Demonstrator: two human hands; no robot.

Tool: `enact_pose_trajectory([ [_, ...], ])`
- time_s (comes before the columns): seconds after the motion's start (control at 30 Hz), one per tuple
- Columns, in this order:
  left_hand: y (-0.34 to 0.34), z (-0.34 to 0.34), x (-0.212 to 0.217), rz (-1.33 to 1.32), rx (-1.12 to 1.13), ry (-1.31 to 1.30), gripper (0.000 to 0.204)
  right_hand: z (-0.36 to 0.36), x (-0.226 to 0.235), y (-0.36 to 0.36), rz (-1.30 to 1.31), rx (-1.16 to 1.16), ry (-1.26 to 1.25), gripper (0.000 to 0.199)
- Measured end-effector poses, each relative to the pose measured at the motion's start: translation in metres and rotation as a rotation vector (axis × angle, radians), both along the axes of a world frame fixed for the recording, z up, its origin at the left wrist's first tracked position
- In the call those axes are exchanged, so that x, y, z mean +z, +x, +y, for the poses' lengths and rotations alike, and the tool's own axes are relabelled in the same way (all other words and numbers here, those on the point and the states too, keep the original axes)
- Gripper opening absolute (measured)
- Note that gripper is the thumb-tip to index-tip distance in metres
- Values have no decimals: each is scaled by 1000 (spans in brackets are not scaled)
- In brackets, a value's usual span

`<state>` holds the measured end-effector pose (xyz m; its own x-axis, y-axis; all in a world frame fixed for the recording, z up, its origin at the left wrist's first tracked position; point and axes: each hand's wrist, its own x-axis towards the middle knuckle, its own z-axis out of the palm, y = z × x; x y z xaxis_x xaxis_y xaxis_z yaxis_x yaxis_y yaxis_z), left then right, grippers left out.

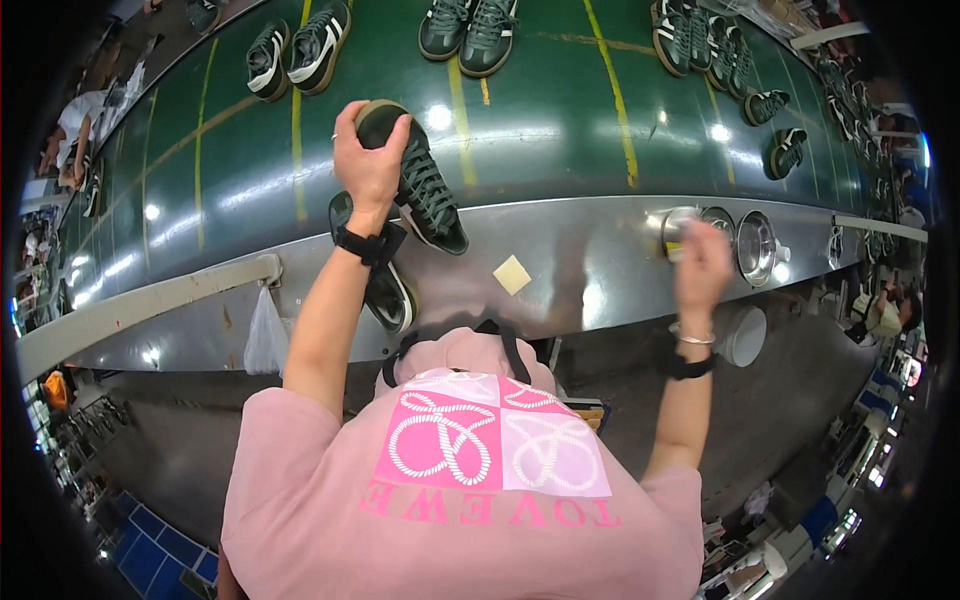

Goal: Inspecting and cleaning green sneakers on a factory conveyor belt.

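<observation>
My left hand (368, 165) is wrapped round one end of a dark green lace-up sneaker (430, 195), tilted over the steel ledge. Below my left wrist lies a second dark sneaker (390, 300), partly covered by my wrist and its black band. Off to the right, my right hand (704, 262) is smeared by motion beside a row of round metal bowls (756, 248). It partly hides the nearer bowls, and whether its fingers hold anything does not show. A small pale yellow square pad (512, 275) lies on the ledge between my hands.
A green conveyor belt (540, 130) with yellow lines runs beyond the steel ledge (560, 240). Sneaker pairs stand on it, such as a dark pair (468, 35). A pale rail (150, 310) with a hanging plastic bag (266, 335) is at left; a white round container (743, 336) sits below the ledge at right.
</observation>
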<state>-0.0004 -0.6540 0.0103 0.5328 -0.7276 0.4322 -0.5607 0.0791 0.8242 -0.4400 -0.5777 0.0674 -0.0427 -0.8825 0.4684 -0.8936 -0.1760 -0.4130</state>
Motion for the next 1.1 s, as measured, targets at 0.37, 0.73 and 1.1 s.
enact_pose_trajectory([
  [0.37,-31,10,37,-19,-69,-34,49,11,-137,254,119,681,221,5],
  [0.73,-44,41,13,67,-33,-47,49,53,-120,212,259,782,422,19],
  [1.1,-67,44,27,-239,-224,-249,56,43,-161,221,54,702,369,11],
])
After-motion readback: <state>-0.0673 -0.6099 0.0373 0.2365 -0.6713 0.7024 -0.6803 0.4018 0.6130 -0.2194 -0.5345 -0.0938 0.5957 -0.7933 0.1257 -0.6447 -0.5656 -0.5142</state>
